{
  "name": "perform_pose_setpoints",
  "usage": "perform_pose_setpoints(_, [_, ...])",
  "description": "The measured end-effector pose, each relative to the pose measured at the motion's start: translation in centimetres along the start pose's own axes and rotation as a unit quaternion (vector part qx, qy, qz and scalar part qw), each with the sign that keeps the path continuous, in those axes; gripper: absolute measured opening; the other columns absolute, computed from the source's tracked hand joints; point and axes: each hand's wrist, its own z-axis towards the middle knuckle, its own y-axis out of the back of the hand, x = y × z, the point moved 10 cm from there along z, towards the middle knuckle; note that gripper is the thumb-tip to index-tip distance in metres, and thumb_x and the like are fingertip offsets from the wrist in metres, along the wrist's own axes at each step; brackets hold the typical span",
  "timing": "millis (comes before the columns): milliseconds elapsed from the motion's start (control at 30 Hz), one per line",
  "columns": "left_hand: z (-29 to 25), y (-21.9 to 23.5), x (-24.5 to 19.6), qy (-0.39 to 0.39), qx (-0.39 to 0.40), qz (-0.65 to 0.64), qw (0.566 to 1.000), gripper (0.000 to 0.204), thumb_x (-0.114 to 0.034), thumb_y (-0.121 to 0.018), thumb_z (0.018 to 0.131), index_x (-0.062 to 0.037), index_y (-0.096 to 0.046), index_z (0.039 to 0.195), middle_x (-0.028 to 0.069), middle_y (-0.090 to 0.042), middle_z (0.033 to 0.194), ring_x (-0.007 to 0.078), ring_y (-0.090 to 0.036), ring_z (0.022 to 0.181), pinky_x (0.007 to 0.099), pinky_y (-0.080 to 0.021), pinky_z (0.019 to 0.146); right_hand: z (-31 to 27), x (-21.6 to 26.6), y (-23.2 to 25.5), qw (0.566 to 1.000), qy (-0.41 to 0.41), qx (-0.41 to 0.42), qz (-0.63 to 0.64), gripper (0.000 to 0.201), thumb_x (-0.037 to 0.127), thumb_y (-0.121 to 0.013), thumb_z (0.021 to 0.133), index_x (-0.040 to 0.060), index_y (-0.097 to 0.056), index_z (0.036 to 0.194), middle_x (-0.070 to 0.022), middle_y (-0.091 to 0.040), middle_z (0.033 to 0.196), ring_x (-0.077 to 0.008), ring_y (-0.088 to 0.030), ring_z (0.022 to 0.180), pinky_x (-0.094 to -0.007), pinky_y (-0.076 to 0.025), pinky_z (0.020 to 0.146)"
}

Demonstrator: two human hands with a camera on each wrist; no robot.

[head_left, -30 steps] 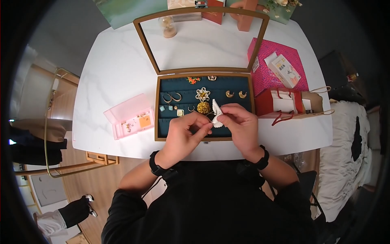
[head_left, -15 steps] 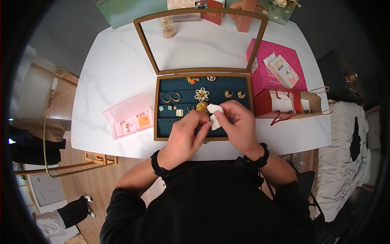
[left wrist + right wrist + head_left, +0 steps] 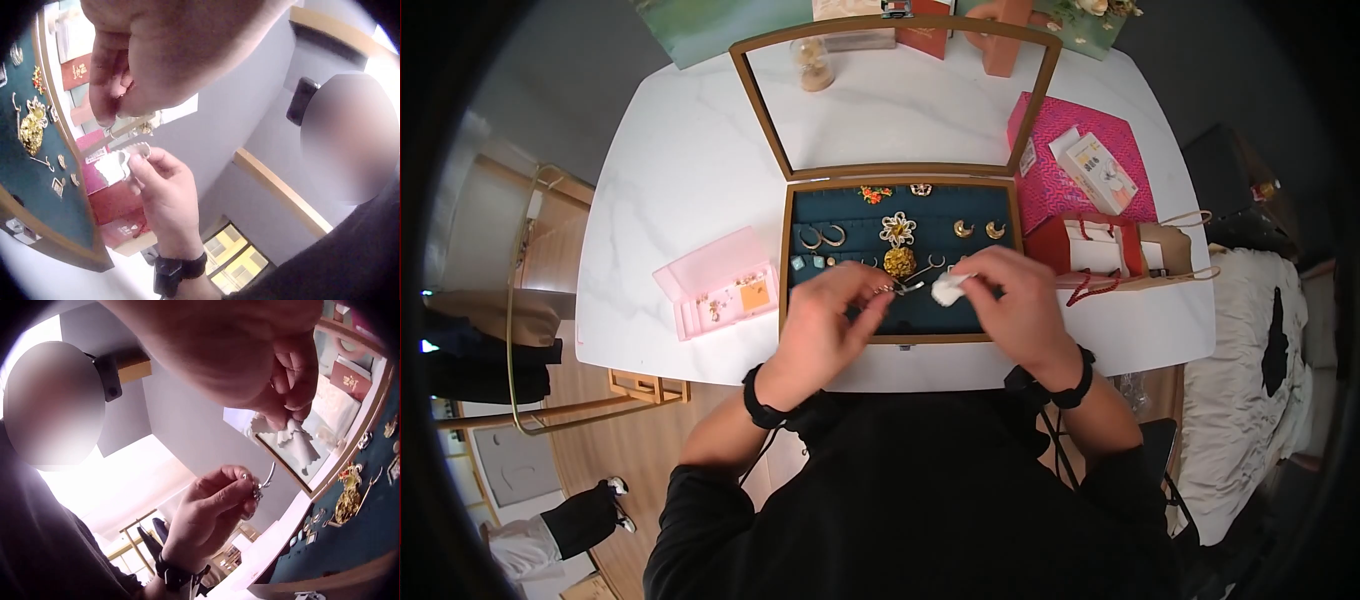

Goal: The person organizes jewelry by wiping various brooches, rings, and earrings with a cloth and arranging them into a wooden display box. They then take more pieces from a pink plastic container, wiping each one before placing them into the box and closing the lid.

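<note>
Over the jewelry box (image 3: 1016,212), my left hand (image 3: 825,315) pinches a small silver jewelry piece (image 3: 267,478) between thumb and fingers; its curved bar sticks out toward the right. A little apart from it, my right hand (image 3: 1022,305) pinches a crumpled white cloth (image 3: 299,447) with a scalloped edge. Below the hands, the dark green lining carries a pearly flower brooch (image 3: 897,229), a round gold ornament (image 3: 899,262), hoop earrings (image 3: 832,236) and crescent earrings (image 3: 964,229). Parts of the lower rows are hidden by my hands.
The box's glass lid (image 3: 1044,90) stands raised at the back. A pink case (image 3: 690,318) with small jewelry lies open at left. At right are a magenta box (image 3: 1135,150), a small white carton (image 3: 1100,172) and a red paper bag (image 3: 1052,252).
Both hands were close together with the cloth against the left fingertips. Now they have drawn apart sideways, the cloth moving right with my right hand, and the silver piece shows between them.
</note>
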Motion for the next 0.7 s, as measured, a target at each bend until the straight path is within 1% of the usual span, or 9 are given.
perform_pose_setpoints(33, [0.0,0.5,0.9,0.010,-0.018,-0.034,0.999,0.012,0.005,-0.076,0.099,0.0053,-0.071,0.110,0.0096,-0.077,0.098,0.0135,-0.077,0.085,0.0288,-0.064,0.077,0.0,-0.5,1.1,0.999,-0.027,-0.039,-0.004,0.015,-0.007,-0.076,0.091,-0.0002,-0.078,0.105,-0.0129,-0.076,0.098,-0.0253,-0.074,0.082,-0.0331,-0.058,0.072])
perform_pose_setpoints(67, [0.1,0.7,1.0,0.012,-0.019,-0.033,0.999,0.012,0.005,-0.076,0.099,0.0053,-0.071,0.110,0.0096,-0.077,0.098,0.0135,-0.077,0.085,0.0288,-0.064,0.077,-0.1,-0.2,0.9,0.999,-0.027,-0.037,-0.002,0.015,-0.007,-0.076,0.091,-0.0002,-0.078,0.105,-0.0129,-0.076,0.098,-0.0253,-0.074,0.082,-0.0331,-0.058,0.072])
perform_pose_setpoints(133, [0.3,0.1,2.5,0.105,0.007,-0.144,0.984,0.013,0.004,-0.076,0.101,0.0051,-0.072,0.113,0.0091,-0.078,0.096,0.0132,-0.078,0.085,0.0281,-0.065,0.079,-0.5,2.4,1.1,0.995,0.062,-0.077,-0.019,0.019,-0.005,-0.078,0.090,0.0029,-0.078,0.108,-0.0126,-0.076,0.099,-0.0302,-0.076,0.089,-0.0375,-0.059,0.077])
perform_pose_setpoints(167, [0.3,-0.2,2.8,0.115,0.021,-0.170,0.979,0.013,0.003,-0.075,0.102,0.0054,-0.071,0.115,0.0095,-0.079,0.097,0.0138,-0.078,0.087,0.0281,-0.065,0.080,-0.7,3.6,0.4,0.989,0.122,-0.068,-0.056,0.022,-0.005,-0.079,0.089,0.0026,-0.078,0.110,-0.0106,-0.073,0.103,-0.0274,-0.074,0.091,-0.0364,-0.058,0.076])
perform_pose_setpoints(200, [0.5,-0.3,2.6,0.113,0.022,-0.170,0.979,0.013,0.003,-0.075,0.102,0.0054,-0.071,0.115,0.0095,-0.079,0.097,0.0138,-0.078,0.087,0.0281,-0.065,0.080,-0.5,3.9,0.0,0.988,0.122,-0.070,-0.057,0.022,-0.005,-0.079,0.089,0.0026,-0.078,0.110,-0.0106,-0.073,0.103,-0.0274,-0.074,0.091,-0.0364,-0.058,0.076])
perform_pose_setpoints(300, [0.7,-0.9,1.7,0.109,0.039,-0.203,0.972,0.014,0.003,-0.073,0.103,0.0063,-0.070,0.117,0.0101,-0.079,0.098,0.0147,-0.078,0.088,0.0284,-0.065,0.081,-0.6,5.6,-1.8,0.977,0.196,-0.055,-0.058,0.024,-0.003,-0.080,0.085,0.0009,-0.077,0.108,-0.0086,-0.064,0.103,-0.0265,-0.066,0.091,-0.0379,-0.057,0.076])
perform_pose_setpoints(500, [0.4,-1.2,1.0,0.091,0.065,-0.187,0.976,0.013,0.003,-0.072,0.104,0.0072,-0.070,0.116,0.0103,-0.079,0.099,0.0142,-0.078,0.088,0.0281,-0.065,0.080,-0.7,5.2,-2.9,0.964,0.212,-0.006,-0.162,0.016,0.005,-0.075,0.087,0.0033,-0.076,0.103,-0.0077,-0.062,0.100,-0.0267,-0.063,0.093,-0.0394,-0.053,0.083])
perform_pose_setpoints(633, [0.3,-1.5,1.4,0.106,0.070,-0.167,0.978,0.010,0.003,-0.073,0.103,0.0068,-0.072,0.113,0.0089,-0.078,0.098,0.0128,-0.077,0.087,0.0277,-0.065,0.079,-0.8,4.7,-2.9,0.963,0.206,-0.005,-0.174,0.015,0.006,-0.073,0.086,0.0045,-0.075,0.101,-0.0073,-0.062,0.100,-0.0268,-0.063,0.094,-0.0402,-0.053,0.083])
perform_pose_setpoints(700, [0.3,-1.7,1.3,0.108,0.070,-0.175,0.976,0.009,0.003,-0.073,0.103,0.0065,-0.072,0.112,0.0084,-0.078,0.098,0.0124,-0.077,0.087,0.0276,-0.065,0.079,-0.9,5.3,-3.4,0.966,0.224,-0.003,-0.128,0.013,0.006,-0.073,0.085,0.0042,-0.074,0.099,-0.0072,-0.062,0.099,-0.0270,-0.062,0.094,-0.0397,-0.053,0.083])
